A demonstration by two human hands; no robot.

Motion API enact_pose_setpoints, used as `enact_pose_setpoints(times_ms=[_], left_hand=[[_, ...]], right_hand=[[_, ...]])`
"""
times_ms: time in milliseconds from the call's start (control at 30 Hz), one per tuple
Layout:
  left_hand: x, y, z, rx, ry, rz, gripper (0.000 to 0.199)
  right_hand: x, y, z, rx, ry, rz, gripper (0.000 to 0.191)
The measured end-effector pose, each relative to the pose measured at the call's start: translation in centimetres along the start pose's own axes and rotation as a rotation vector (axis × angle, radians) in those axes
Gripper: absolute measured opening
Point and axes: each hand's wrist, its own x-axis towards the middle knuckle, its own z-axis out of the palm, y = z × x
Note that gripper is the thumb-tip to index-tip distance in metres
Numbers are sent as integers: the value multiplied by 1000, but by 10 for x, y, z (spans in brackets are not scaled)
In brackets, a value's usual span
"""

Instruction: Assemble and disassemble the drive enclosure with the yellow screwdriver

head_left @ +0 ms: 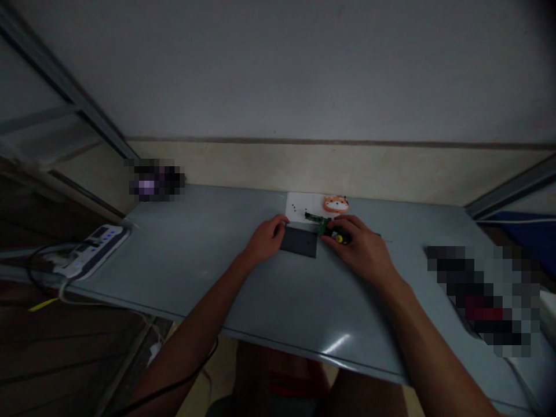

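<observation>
My left hand (267, 238) rests at the left edge of a dark flat rectangular panel (299, 241), its thumb and index finger near the panel's upper left corner. My right hand (362, 246) is closed on a green circuit board (323, 225), which has a dark part with a yellow round piece at the fingers. The board's narrow end reaches left over a white sheet (299, 201). Several tiny dark pieces, too small to identify, lie on that sheet. An orange and white animal-face object (336, 204) sits behind my right hand.
A white power strip (93, 250) with cables lies at the left end of the grey table (174, 260). Pixelated objects are at the back left (156, 180) and on the right (478, 295). A pale wall (260, 165) rises behind the table.
</observation>
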Motion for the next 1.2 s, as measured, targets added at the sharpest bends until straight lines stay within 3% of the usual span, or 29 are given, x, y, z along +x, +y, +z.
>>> enact_pose_setpoints(times_ms=[933, 1200], left_hand=[[0, -2, 0, 8, -2, 12, 24], [-1, 0, -1, 8, 5, 15, 26]], right_hand=[[0, 2, 2, 58, 18, -6, 31], [0, 3, -3, 126, -99, -100, 28]])
